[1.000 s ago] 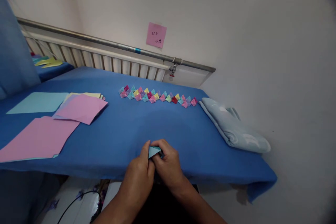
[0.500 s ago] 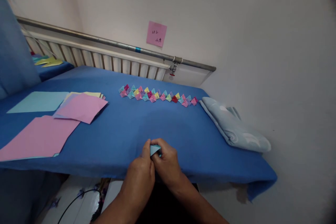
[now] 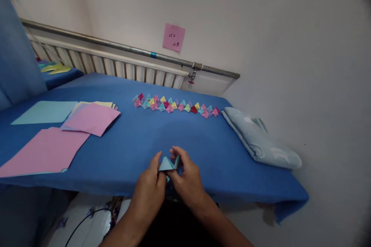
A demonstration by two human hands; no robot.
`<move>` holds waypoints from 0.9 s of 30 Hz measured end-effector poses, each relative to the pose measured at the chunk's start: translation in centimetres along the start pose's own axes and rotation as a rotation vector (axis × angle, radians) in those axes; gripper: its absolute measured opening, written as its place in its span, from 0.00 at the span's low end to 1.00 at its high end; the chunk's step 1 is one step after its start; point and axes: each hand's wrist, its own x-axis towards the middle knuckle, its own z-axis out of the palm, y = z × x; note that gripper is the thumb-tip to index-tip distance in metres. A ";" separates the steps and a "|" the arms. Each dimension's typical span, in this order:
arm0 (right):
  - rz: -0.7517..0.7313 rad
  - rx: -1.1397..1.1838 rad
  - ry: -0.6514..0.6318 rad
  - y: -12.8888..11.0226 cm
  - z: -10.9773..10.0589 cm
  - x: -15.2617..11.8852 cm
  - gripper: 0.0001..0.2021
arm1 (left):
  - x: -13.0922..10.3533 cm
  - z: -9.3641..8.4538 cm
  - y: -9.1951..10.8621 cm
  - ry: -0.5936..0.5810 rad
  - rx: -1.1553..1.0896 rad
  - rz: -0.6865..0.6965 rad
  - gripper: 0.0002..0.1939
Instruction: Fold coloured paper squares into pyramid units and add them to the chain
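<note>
A small folded light-blue paper [image 3: 166, 164] with pointed flaps is held between both hands above the front edge of the blue-covered surface. My left hand [image 3: 151, 185] pinches its left side. On its right side, the thumb and fingers of my right hand [image 3: 187, 177] curl round the paper. Part of the paper's underside is hidden by the thumbs. Beyond the hands, several small folded paper pieces [image 3: 169, 109] in pink, blue, yellow and red lie in two rows.
Pink sheets [image 3: 46, 150], a light-blue sheet [image 3: 43, 112] and a stack of smaller squares [image 3: 92, 117] lie at the left. A folded pale-blue cloth [image 3: 255, 139] rests at the right. Behind stands a radiator [image 3: 121, 67] under a pipe [image 3: 110, 45].
My hands have moved slightly apart, and the fingers have loosened round the light-blue paper. More of it shows now, with its flaps spread upward. The view has shifted slightly.
</note>
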 end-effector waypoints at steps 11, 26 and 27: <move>-0.447 -0.344 0.190 0.5 -1.5 -0.3 0.30 | 0.1 0.1 0.6 -0.079 -0.679 -0.215 0.21; -0.604 -0.285 0.086 0.5 -2.2 -0.6 0.16 | 0.1 -0.6 0.8 -0.110 -0.686 -0.212 0.15; -0.609 -0.270 0.075 0.7 -2.1 -0.7 0.17 | 0.1 -0.8 0.8 -0.114 -0.682 -0.210 0.14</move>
